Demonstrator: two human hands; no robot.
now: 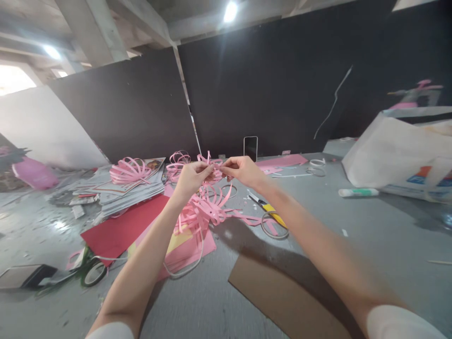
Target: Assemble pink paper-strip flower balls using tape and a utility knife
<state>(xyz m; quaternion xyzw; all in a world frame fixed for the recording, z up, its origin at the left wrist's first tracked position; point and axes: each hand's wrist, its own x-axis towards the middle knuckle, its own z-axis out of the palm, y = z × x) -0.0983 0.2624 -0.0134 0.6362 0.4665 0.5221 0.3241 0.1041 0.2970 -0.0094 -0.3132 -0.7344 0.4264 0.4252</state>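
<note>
Both hands are raised close together over the middle of the grey surface. My left hand (195, 176) pinches a looped pink paper strip (217, 173). Just to its right, my right hand (240, 169) has its fingers pressed together on the same pink paper. How the strips meet between the fingertips is too small to tell. Below the hands lies a bunch of curled pink strips (208, 209), with more pink loops (178, 162) behind my left hand. Pink sheets (190, 254) and a red sheet (123, 228) lie beneath and left of the bunch.
A yellow-handled cutter (275, 215) and a tape ring (270, 233) lie near my right forearm. Cardboard (278, 292) is in front. Stacked papers (123, 195) bear a pink loop ball on the left. A phone (250, 148) stands behind; a marker (358, 192) and white bag (391, 155) are right.
</note>
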